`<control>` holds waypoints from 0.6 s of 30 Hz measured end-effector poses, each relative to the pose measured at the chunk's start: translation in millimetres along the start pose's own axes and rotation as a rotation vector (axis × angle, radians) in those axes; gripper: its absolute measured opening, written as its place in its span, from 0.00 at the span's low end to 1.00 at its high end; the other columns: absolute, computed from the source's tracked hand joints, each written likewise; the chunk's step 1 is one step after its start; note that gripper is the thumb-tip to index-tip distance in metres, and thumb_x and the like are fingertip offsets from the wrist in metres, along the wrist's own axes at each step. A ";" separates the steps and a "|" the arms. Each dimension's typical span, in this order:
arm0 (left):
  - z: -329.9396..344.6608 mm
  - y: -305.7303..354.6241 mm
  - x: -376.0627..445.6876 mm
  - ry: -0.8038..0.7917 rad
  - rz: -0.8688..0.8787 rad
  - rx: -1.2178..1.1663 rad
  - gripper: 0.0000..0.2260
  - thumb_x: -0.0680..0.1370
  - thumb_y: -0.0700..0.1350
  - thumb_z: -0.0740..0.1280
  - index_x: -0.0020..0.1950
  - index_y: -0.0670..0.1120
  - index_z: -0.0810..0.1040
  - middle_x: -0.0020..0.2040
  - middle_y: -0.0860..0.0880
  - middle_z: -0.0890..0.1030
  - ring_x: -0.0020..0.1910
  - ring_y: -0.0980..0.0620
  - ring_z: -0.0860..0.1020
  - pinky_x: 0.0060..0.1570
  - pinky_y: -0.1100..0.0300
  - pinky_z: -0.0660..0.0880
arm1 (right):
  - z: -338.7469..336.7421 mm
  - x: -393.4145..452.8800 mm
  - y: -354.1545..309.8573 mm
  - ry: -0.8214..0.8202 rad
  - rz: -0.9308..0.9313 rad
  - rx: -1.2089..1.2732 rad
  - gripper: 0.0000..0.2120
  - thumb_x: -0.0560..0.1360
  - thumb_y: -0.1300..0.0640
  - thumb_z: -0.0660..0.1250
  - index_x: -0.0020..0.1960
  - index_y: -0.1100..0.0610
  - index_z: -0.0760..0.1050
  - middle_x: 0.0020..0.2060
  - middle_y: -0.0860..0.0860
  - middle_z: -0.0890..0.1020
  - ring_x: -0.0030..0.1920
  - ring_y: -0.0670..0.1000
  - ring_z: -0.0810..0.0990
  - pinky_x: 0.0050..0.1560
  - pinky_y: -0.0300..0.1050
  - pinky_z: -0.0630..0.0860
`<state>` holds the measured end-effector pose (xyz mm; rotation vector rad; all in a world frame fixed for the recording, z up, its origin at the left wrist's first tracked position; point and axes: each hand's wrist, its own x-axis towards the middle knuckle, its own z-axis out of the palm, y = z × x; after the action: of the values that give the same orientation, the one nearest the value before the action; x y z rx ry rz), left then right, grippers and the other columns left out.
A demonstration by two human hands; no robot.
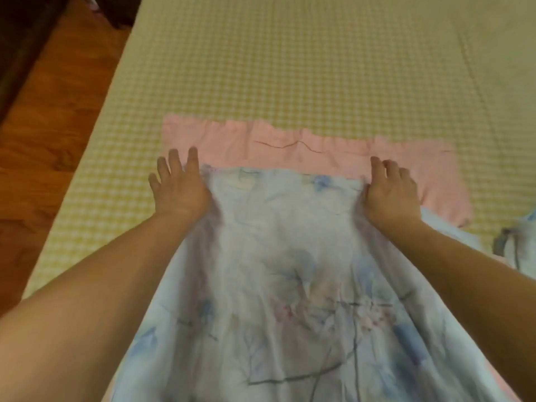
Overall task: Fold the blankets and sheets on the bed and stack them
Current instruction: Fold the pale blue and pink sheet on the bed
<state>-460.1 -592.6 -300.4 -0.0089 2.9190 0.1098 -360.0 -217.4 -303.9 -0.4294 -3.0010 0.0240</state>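
Hands: your left hand (pixel 178 188) and right hand (pixel 391 192) each pinch a far corner of the floral sheet (pixel 284 256), other fingers spread, over the pink sheet (pixel 290 146) on the bed (pixel 261 68).

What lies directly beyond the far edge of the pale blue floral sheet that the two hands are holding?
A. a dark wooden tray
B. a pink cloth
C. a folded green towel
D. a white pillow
B: a pink cloth shows just past the far edge of the pale blue floral sheet, spread on the yellow checked bed cover.
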 end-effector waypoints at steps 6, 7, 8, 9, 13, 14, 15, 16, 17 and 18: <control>76.6 -82.1 -162.1 -0.297 -0.448 -0.327 0.33 0.82 0.57 0.60 0.82 0.53 0.48 0.76 0.36 0.61 0.73 0.32 0.63 0.68 0.36 0.67 | 29.7 -171.3 -45.8 -0.345 -0.026 0.114 0.27 0.73 0.51 0.58 0.69 0.61 0.73 0.66 0.66 0.74 0.60 0.69 0.75 0.61 0.63 0.76; 79.9 -96.6 -182.2 -0.276 -0.531 -0.368 0.33 0.82 0.58 0.60 0.82 0.50 0.50 0.73 0.34 0.66 0.70 0.31 0.67 0.67 0.37 0.68 | 29.7 -196.4 -49.8 -0.358 -0.042 0.108 0.27 0.73 0.49 0.56 0.68 0.60 0.75 0.66 0.65 0.75 0.61 0.69 0.75 0.61 0.63 0.75; 81.7 -110.5 -198.8 -0.258 -0.586 -0.380 0.31 0.82 0.59 0.60 0.80 0.48 0.54 0.69 0.33 0.70 0.67 0.31 0.70 0.66 0.38 0.69 | 29.0 -217.1 -53.0 -0.360 -0.050 0.109 0.26 0.74 0.48 0.56 0.67 0.60 0.75 0.66 0.65 0.74 0.62 0.69 0.74 0.63 0.63 0.74; 82.6 -123.5 -213.1 -0.264 -0.616 -0.378 0.30 0.82 0.61 0.59 0.77 0.46 0.60 0.66 0.33 0.73 0.65 0.32 0.72 0.64 0.40 0.70 | 26.1 -234.1 -56.7 -0.354 -0.057 0.119 0.25 0.75 0.48 0.58 0.66 0.60 0.76 0.67 0.65 0.74 0.63 0.69 0.73 0.64 0.64 0.72; 81.9 -157.7 -252.0 -0.504 -0.615 -0.508 0.22 0.78 0.66 0.63 0.58 0.49 0.73 0.53 0.43 0.82 0.49 0.41 0.80 0.51 0.48 0.77 | 7.3 -278.7 -63.5 -0.333 -0.147 0.168 0.24 0.76 0.48 0.59 0.66 0.61 0.76 0.68 0.63 0.72 0.64 0.68 0.73 0.64 0.64 0.70; 82.5 -164.5 -259.6 -0.572 -0.600 -0.533 0.22 0.77 0.68 0.65 0.57 0.50 0.75 0.51 0.46 0.83 0.46 0.43 0.81 0.48 0.50 0.77 | 1.5 -286.7 -62.0 -0.332 -0.186 0.186 0.24 0.77 0.48 0.60 0.66 0.61 0.75 0.68 0.63 0.72 0.64 0.67 0.73 0.64 0.63 0.70; 82.9 -170.1 -266.0 -0.616 -0.581 -0.525 0.23 0.76 0.69 0.65 0.56 0.50 0.79 0.51 0.46 0.84 0.45 0.46 0.80 0.46 0.53 0.77 | -4.9 -295.4 -59.1 -0.341 -0.216 0.214 0.25 0.76 0.46 0.61 0.66 0.61 0.75 0.67 0.62 0.73 0.63 0.66 0.73 0.64 0.61 0.71; 84.4 -175.2 -272.4 -0.629 -0.573 -0.499 0.24 0.76 0.69 0.65 0.55 0.50 0.81 0.51 0.46 0.84 0.44 0.46 0.80 0.44 0.54 0.75 | -11.1 -306.3 -54.4 -0.368 -0.255 0.231 0.26 0.76 0.44 0.62 0.66 0.60 0.75 0.67 0.61 0.73 0.63 0.64 0.73 0.64 0.60 0.71; 84.5 -177.9 -278.0 -0.606 -0.580 -0.486 0.25 0.76 0.69 0.65 0.54 0.49 0.81 0.51 0.45 0.84 0.44 0.46 0.79 0.42 0.55 0.73 | -15.8 -319.6 -47.9 -0.426 -0.321 0.219 0.29 0.75 0.40 0.64 0.68 0.58 0.75 0.68 0.59 0.73 0.64 0.63 0.73 0.65 0.60 0.70; 86.2 -179.8 -282.5 -0.557 -0.593 -0.498 0.25 0.76 0.69 0.65 0.53 0.48 0.81 0.49 0.44 0.84 0.44 0.44 0.79 0.41 0.55 0.73 | -18.3 -334.7 -39.7 -0.509 -0.393 0.168 0.33 0.73 0.36 0.65 0.71 0.56 0.72 0.70 0.58 0.72 0.66 0.62 0.72 0.67 0.60 0.68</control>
<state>-163.0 -766.1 -335.7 -0.7746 2.1593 0.6169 -49.8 -349.3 -320.0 0.2270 -3.4766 0.4052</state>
